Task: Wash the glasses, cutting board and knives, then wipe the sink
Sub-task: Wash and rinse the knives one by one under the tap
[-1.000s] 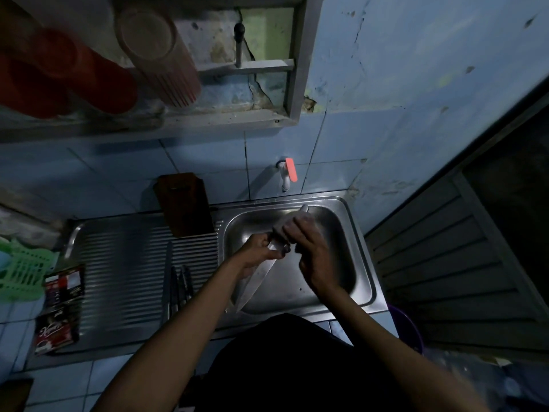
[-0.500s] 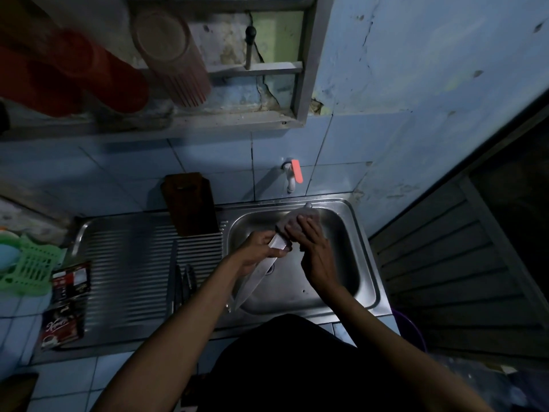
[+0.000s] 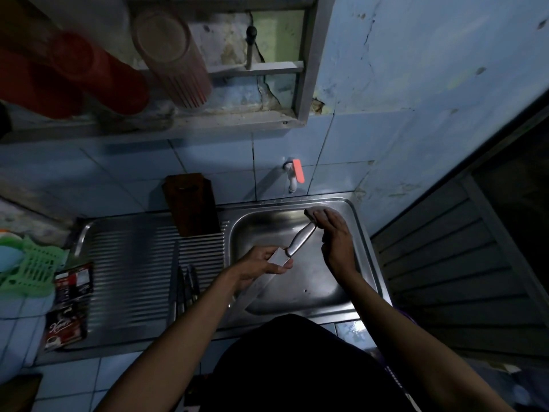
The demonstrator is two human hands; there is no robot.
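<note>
Over the steel sink [image 3: 361,224], my left hand [image 3: 261,266] grips a large steel knife [image 3: 300,240] by the blade near the handle. The handle points up and right, and the blade runs down past my wrist. My right hand [image 3: 335,236] holds a small sponge [image 3: 313,214] at the far end of the knife handle. Several other knives [image 3: 185,288] lie on the ribbed drainboard. A dark wooden cutting board [image 3: 191,203] leans against the tiled wall behind the drainboard. Ribbed glasses [image 3: 172,58] lie on the shelf above.
A white tap with an orange lever [image 3: 294,173] juts from the wall above the sink. Red cups [image 3: 98,75] sit on the shelf. A green plastic basket [image 3: 29,269] and two sachet packs [image 3: 66,325] lie at the left. A slatted door [image 3: 445,263] stands right.
My right hand has slid with the sponge away from my left hand, up along the handle to its end. The handle now shows bare between the hands.
</note>
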